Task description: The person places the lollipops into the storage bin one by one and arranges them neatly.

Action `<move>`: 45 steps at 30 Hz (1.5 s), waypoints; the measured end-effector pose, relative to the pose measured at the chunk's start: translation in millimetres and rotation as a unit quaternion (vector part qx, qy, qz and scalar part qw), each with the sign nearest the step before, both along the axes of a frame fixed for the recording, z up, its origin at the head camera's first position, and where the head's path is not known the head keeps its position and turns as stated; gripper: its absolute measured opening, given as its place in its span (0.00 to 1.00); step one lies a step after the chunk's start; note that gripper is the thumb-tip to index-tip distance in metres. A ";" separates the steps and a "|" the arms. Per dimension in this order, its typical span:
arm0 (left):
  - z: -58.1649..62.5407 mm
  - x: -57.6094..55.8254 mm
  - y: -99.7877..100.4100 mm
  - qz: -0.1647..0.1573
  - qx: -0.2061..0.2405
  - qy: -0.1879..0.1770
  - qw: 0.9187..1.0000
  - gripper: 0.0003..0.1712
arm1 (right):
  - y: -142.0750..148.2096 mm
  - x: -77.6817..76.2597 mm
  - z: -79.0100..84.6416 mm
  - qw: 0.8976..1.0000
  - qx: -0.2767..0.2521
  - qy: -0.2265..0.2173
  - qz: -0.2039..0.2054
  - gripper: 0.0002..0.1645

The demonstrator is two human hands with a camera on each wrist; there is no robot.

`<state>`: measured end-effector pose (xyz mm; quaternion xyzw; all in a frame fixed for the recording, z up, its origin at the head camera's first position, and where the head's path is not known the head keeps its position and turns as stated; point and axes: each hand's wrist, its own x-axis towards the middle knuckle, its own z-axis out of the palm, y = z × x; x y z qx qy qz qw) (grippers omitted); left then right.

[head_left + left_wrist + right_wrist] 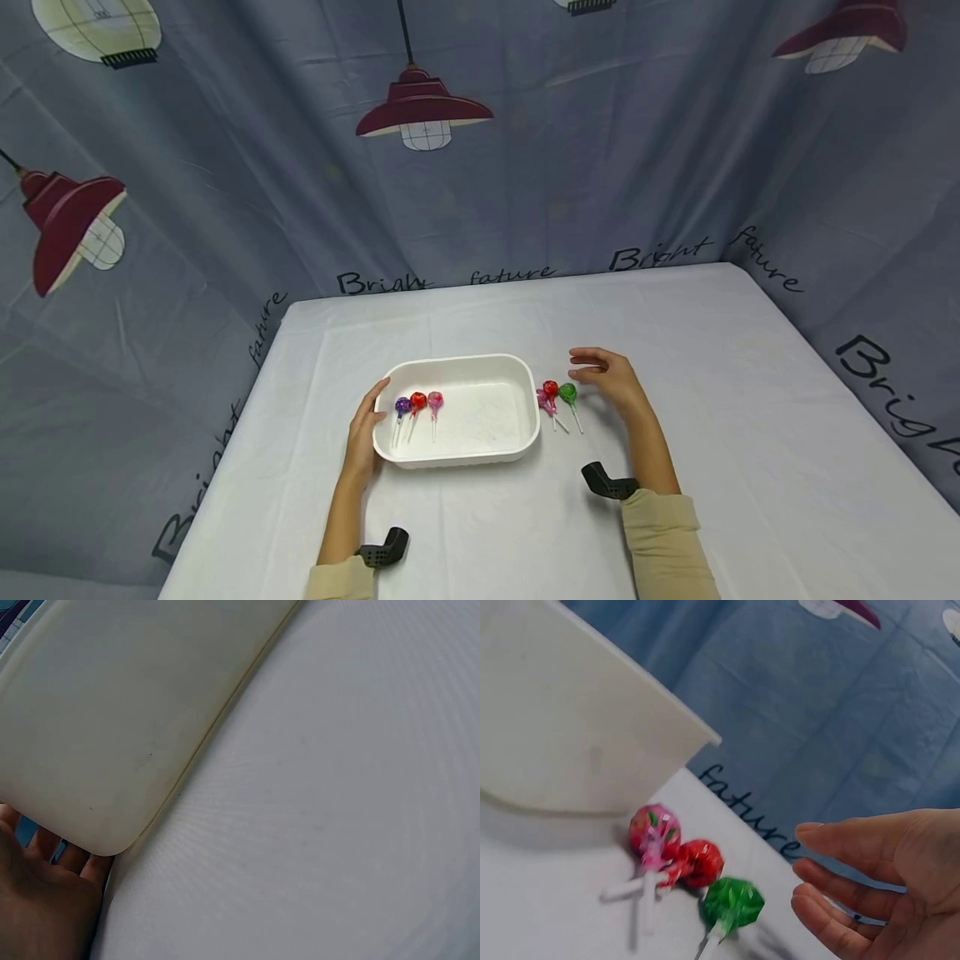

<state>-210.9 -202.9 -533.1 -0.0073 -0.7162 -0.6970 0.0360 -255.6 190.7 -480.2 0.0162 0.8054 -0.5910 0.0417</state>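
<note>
We've got a white-clothed table (765,433). Directly on it: a white tray (480,417); just beside its right end, a pink lollipop (655,828) and a red lollipop (703,862), sticks crossed, then a green lollipop (733,902) near the red.

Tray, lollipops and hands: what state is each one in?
Tray: open side up, partly filled.
Three lollipops inside: lying side by side.
Outer pink lollipop: wrapped, stick crossed with outer red's.
Outer red lollipop: wrapped, lying down.
Green lollipop: wrapped, lying outside.
Left hand: grips tray's left end.
Right hand: empty, fingers slightly bent.
</note>
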 end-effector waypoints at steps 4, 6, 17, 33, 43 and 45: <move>7.0 2.2 1.1 -0.003 -0.005 -0.004 1.000 0.32 | 1.6 2.2 -7.9 1.000 0.012 -0.018 0.014 0.27; 14.4 5.1 2.5 -0.008 -0.007 -0.006 1.000 0.32 | 1.9 2.9 -12.1 0.999 0.026 -0.026 0.021 0.28; 21.7 7.8 3.3 -0.015 -0.001 -0.006 1.000 0.32 | -1.8 6.9 -24.4 0.995 0.092 -0.033 0.028 0.27; -2.2 -1.0 -2.2 0.002 0.000 0.008 1.000 0.31 | -9.9 9.0 -29.1 0.989 0.148 -0.011 0.018 0.25; -4.1 -2.1 -3.2 -0.003 -0.002 0.014 1.000 0.32 | -8.0 13.3 -24.2 0.989 0.148 0.002 0.021 0.24; -3.8 -1.8 -3.0 -0.003 0.001 0.012 1.000 0.32 | -7.6 14.6 -20.6 0.989 0.146 0.007 0.020 0.24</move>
